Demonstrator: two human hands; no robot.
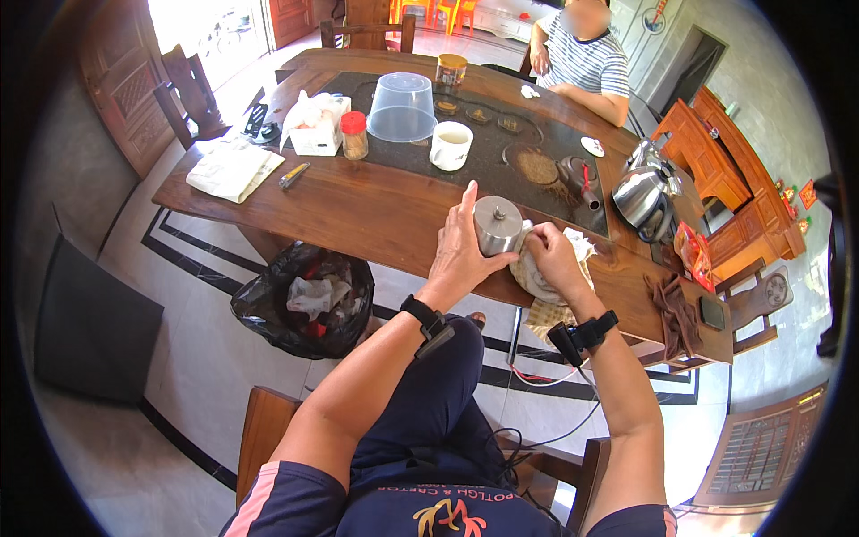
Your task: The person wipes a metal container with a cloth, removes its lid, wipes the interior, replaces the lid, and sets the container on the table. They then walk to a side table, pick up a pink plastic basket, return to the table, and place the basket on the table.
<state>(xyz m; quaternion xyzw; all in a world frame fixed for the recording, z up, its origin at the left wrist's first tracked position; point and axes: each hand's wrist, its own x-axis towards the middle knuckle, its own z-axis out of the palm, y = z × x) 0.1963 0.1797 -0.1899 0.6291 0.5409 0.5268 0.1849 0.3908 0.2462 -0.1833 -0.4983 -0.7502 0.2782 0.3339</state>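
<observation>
A small brushed-metal lidded pot (498, 225) with a knob on its lid is in my left hand (460, 245). The thumb lies along its lower front and the fingers along its left side. Close against the pot's right side, my right hand (553, 258) pinches a pale, partly checked cloth (533, 275) with bent fingers. Part of the cloth rests at the table's near edge, and a checked end (547, 319) hangs below it. My right fingertips are partly hidden, so I cannot tell whether they touch the pot.
On the wooden table (376, 221) stand a white mug (451, 146), a clear plastic tub (402, 111), a red-lidded jar (354, 136), a teapot (578, 176) and a steel kettle (641, 198). A utility knife (294, 176) lies left. Below is a bag-lined bin (309, 302). Another person (590, 67) sits opposite.
</observation>
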